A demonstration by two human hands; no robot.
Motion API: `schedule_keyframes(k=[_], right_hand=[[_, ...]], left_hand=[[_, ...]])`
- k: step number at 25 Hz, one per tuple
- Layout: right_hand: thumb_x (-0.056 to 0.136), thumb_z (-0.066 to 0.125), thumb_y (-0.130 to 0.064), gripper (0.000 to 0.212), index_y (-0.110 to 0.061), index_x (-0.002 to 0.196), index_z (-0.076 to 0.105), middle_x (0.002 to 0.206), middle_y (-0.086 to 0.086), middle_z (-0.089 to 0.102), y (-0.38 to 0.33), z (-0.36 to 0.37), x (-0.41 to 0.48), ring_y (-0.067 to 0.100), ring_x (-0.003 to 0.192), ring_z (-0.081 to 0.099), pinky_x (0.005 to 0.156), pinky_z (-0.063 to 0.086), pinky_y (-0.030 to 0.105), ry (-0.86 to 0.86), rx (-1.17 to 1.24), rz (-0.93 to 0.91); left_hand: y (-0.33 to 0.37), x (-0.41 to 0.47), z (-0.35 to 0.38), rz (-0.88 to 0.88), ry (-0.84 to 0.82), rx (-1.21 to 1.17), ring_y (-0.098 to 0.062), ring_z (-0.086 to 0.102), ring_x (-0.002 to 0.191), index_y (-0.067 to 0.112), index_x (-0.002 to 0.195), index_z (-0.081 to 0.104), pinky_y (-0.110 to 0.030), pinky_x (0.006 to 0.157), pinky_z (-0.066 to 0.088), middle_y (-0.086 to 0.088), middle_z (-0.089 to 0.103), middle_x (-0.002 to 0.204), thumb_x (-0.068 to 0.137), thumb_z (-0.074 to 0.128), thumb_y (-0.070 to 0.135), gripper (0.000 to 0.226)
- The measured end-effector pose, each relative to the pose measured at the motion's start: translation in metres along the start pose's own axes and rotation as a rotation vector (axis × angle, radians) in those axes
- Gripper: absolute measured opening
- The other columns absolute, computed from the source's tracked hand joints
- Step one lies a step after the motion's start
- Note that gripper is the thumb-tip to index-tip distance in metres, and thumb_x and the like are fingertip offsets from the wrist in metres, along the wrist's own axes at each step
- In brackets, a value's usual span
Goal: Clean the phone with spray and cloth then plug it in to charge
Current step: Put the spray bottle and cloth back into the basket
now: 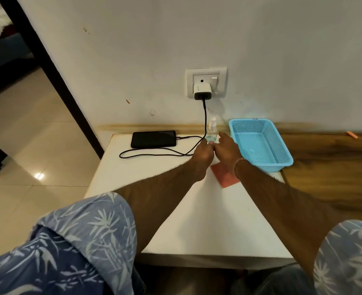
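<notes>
A black phone [153, 139] lies flat at the back left of the white table [197, 220], with a black cable [154, 154] plugged into its right end. The cable loops across the table and up to a white charger [202, 91] in the wall socket [206, 81]. A small clear spray bottle [212, 126] stands upright near the wall. My left hand [202, 151] and my right hand [228, 150] close around its lower part from both sides, thumbs meeting in front. A pink cloth [223, 177] lies flat under my right wrist.
A light blue mesh basket [282, 156] sits right of my hands, at the table's right edge against a wooden surface [335, 167]. A small orange object [352, 134] lies by the wall. Tiled floor [37, 145] drops away on the left.
</notes>
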State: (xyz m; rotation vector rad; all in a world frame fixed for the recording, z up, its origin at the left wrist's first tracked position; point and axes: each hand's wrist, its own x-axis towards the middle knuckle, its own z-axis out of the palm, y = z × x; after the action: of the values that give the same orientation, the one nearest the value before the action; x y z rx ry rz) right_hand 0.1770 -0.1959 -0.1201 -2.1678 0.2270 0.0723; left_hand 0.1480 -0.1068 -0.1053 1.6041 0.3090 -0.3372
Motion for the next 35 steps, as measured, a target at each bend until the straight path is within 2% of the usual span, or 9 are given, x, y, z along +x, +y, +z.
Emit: schedule_keyframes(k=[6, 11, 16, 19, 22, 24, 26, 30, 35], right_hand=[[0.092, 0.049, -0.032, 0.030, -0.025, 0.121, 0.057, 0.117, 0.003, 0.066, 0.003, 0.002, 0.009, 0.026, 0.106, 0.061, 0.085, 0.041, 0.031, -0.009, 0.023, -0.087], [0.093, 0.050, -0.021, 0.026, -0.016, 0.115, 0.061, 0.114, 0.008, 0.066, -0.011, -0.017, 0.011, 0.028, 0.102, 0.059, 0.080, 0.035, 0.027, 0.102, 0.012, -0.121], [0.096, 0.049, -0.021, 0.026, -0.018, 0.119, 0.060, 0.113, 0.007, 0.066, -0.029, -0.064, 0.028, 0.023, 0.096, 0.060, 0.085, 0.047, 0.034, 0.189, 0.104, -0.140], [0.098, 0.047, -0.022, 0.029, -0.015, 0.125, 0.057, 0.119, 0.008, 0.064, -0.022, -0.086, 0.046, 0.027, 0.103, 0.061, 0.091, 0.049, 0.036, 0.228, 0.084, -0.087], [0.100, 0.044, -0.023, 0.032, -0.012, 0.128, 0.054, 0.123, 0.010, 0.061, -0.003, -0.090, 0.055, 0.028, 0.106, 0.058, 0.092, 0.047, 0.035, 0.185, 0.050, -0.043], [0.100, 0.041, -0.021, 0.032, -0.013, 0.129, 0.054, 0.123, 0.011, 0.061, 0.010, -0.086, 0.059, 0.028, 0.107, 0.058, 0.094, 0.047, 0.037, 0.159, 0.040, -0.022], [0.100, 0.039, -0.018, 0.033, -0.013, 0.130, 0.053, 0.125, 0.010, 0.059, 0.020, -0.082, 0.061, 0.029, 0.111, 0.057, 0.097, 0.047, 0.039, 0.147, 0.027, -0.009], [0.099, 0.036, -0.013, 0.032, -0.014, 0.124, 0.057, 0.115, 0.009, 0.063, 0.033, -0.076, 0.064, 0.024, 0.096, 0.057, 0.083, 0.047, 0.035, 0.134, -0.010, -0.008], [0.098, 0.038, -0.013, 0.031, -0.016, 0.122, 0.057, 0.108, 0.004, 0.060, 0.034, -0.075, 0.061, 0.021, 0.092, 0.055, 0.083, 0.045, 0.033, 0.123, -0.010, -0.024]], left_hand=[[-0.005, 0.010, 0.003, 0.066, 0.018, -0.088, -0.010, 0.056, 0.102, 0.025, 0.142, 0.052, -0.017, 0.075, 0.039, 0.001, 0.060, 0.121, 0.105, 0.039, 0.021, 0.039], [0.016, 0.007, 0.015, 0.085, 0.014, -0.116, -0.021, 0.050, 0.125, 0.018, 0.149, 0.044, -0.024, 0.094, 0.035, -0.001, 0.055, 0.133, 0.106, 0.037, 0.020, 0.043], [0.069, 0.015, 0.042, 0.152, -0.046, -0.067, -0.015, 0.053, 0.100, 0.012, 0.142, 0.048, -0.029, 0.093, 0.038, -0.004, 0.054, 0.121, 0.109, 0.032, 0.027, 0.040], [0.083, 0.032, 0.060, 0.078, -0.120, -0.021, -0.023, 0.053, 0.119, 0.009, 0.146, 0.043, -0.036, 0.102, 0.038, -0.011, 0.054, 0.140, 0.109, 0.028, 0.041, 0.051], [0.082, 0.049, 0.066, 0.059, -0.186, 0.070, -0.022, 0.054, 0.119, 0.011, 0.146, 0.042, -0.034, 0.104, 0.039, -0.013, 0.051, 0.146, 0.107, 0.018, 0.052, 0.062], [0.075, 0.060, 0.068, 0.044, -0.187, 0.159, -0.025, 0.041, 0.139, 0.014, 0.152, 0.035, -0.040, 0.120, 0.026, -0.011, 0.038, 0.158, 0.103, 0.011, 0.059, 0.071], [0.067, 0.067, 0.070, 0.012, -0.137, 0.282, -0.029, 0.019, 0.153, 0.016, 0.157, 0.027, -0.049, 0.125, 0.012, -0.010, 0.022, 0.166, 0.100, 0.007, 0.065, 0.078], [0.059, 0.071, 0.073, -0.030, 0.001, 0.415, -0.029, 0.003, 0.155, 0.017, 0.159, 0.017, -0.053, 0.124, 0.009, -0.009, 0.007, 0.168, 0.097, 0.008, 0.071, 0.084], [0.051, 0.070, 0.065, -0.037, -0.006, 0.401, -0.032, 0.013, 0.153, 0.017, 0.158, 0.022, -0.053, 0.122, 0.017, -0.011, 0.012, 0.167, 0.096, 0.015, 0.072, 0.084]])
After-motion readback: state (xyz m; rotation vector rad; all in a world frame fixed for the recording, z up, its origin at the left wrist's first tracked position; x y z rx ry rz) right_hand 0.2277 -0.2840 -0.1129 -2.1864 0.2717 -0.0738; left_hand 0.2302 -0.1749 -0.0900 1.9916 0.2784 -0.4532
